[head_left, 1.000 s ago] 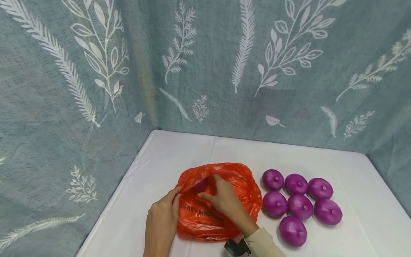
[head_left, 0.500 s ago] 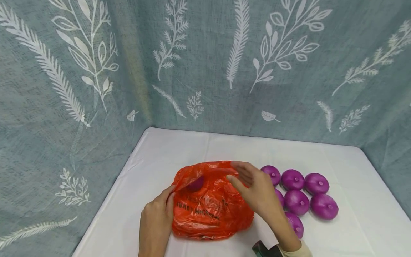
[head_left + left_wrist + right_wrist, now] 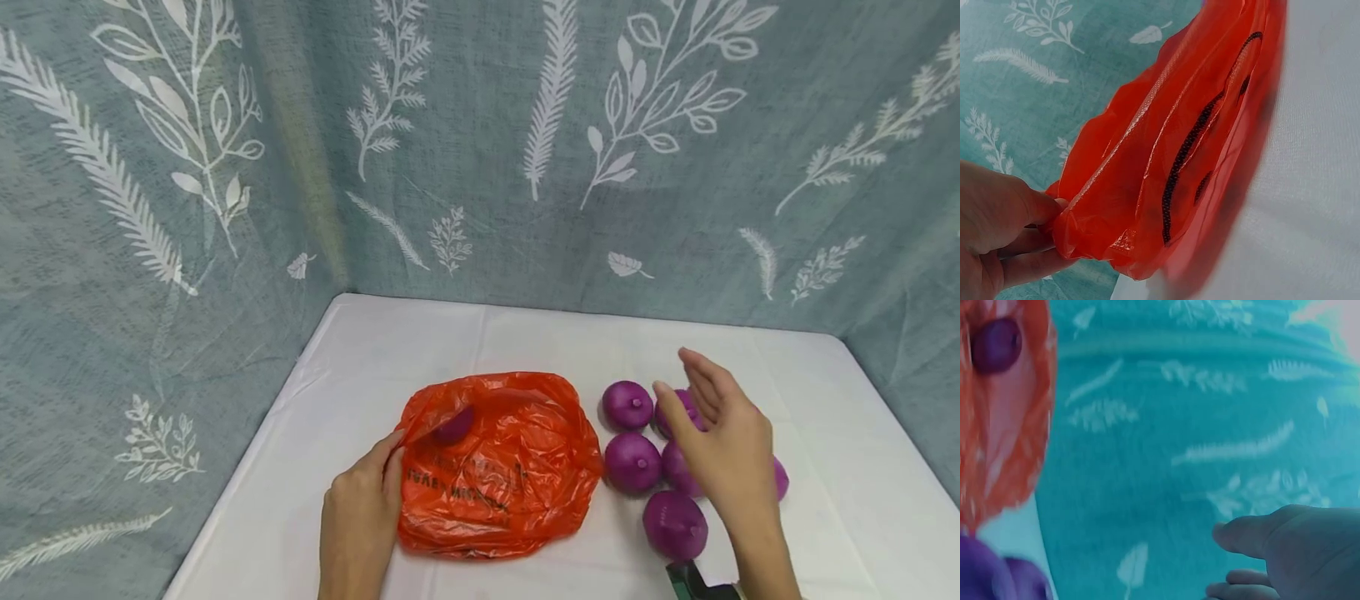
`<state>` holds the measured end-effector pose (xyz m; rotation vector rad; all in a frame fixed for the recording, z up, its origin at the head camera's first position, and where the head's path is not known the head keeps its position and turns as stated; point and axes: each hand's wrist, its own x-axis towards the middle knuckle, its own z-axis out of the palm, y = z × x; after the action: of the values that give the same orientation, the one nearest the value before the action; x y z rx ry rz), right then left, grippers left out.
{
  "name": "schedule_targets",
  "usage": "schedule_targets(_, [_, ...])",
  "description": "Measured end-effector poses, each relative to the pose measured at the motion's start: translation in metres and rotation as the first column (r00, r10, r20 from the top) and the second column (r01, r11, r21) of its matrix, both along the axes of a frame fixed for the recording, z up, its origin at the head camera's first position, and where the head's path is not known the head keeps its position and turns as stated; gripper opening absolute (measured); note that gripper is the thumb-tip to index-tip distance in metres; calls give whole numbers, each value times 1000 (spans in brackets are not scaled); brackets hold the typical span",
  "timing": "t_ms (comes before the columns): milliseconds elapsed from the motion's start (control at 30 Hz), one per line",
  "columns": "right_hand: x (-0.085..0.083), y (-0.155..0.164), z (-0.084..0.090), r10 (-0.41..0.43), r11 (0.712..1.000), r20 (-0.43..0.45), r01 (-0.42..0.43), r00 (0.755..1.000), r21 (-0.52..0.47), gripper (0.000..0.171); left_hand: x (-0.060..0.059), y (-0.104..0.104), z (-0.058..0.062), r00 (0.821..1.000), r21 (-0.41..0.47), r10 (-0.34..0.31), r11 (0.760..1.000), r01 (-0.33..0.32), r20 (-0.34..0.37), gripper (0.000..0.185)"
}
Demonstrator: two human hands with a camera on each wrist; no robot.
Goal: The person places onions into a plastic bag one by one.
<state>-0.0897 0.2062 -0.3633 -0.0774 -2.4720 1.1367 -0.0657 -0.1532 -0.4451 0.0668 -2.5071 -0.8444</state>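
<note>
An orange plastic bag (image 3: 498, 467) lies on the white table (image 3: 420, 342), with one purple onion (image 3: 454, 426) showing in its mouth. My left hand (image 3: 360, 508) pinches the bag's left rim, seen close in the left wrist view as the left hand (image 3: 1004, 231) gripping the orange plastic bag (image 3: 1179, 156). My right hand (image 3: 720, 442) hovers open above the purple onions (image 3: 633, 461) grouped to the right of the bag, holding nothing. In the right wrist view the right hand (image 3: 1285, 550) has straight fingers, with the bag (image 3: 1004, 412) and the onion inside it (image 3: 995, 345) at the left.
Teal curtains with white leaf prints (image 3: 480, 150) wall the table at the back and both sides. Bare tablecloth lies behind the bag and to the far right (image 3: 847, 467). A dark wrist strap (image 3: 693, 582) shows at the bottom edge.
My right hand came out of the bag's mouth, leaving an onion inside, and moved right until it hovers over the loose onions. The left hand kept its hold on the rim.
</note>
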Motion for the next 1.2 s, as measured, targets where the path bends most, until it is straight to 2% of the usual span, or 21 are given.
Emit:
schedule_targets(100, [4, 18, -4, -83, 997, 39, 83, 996, 8, 63, 2, -1, 0, 1000, -7, 8, 1000, -8, -1, 28])
schedule_targets(233, [9, 43, -11, -192, 981, 112, 191, 975, 19, 68, 4, -3, 1, 1000, -7, 15, 1000, -15, -6, 28])
schedule_targets(500, [24, 84, -35, -274, 961, 233, 274, 933, 31, 78, 2, -4, 2, 1000, -10, 23, 1000, -23, 3, 28])
schedule_targets(700, [30, 103, -55, -279, 960, 336, 257, 900, 110, 88, 1, -4, 2, 999, -15, 33, 999, -33, 8, 26])
schedule_targets(867, [34, 112, -71, -260, 964, 368, 217, 893, 154, 90, 1, -3, 2, 999, -15, 31, 999, -31, 11, 28])
schedule_targets(1033, [38, 118, -84, -253, 966, 386, 209, 887, 152, 92, 0, -1, 2, 999, -12, 35, 999, -35, 26, 28])
schedule_targets(1200, [37, 122, -91, -244, 970, 473, 210, 847, 125, 103, -1, 1, 2, 999, -11, 36, 999, -36, 25, 28])
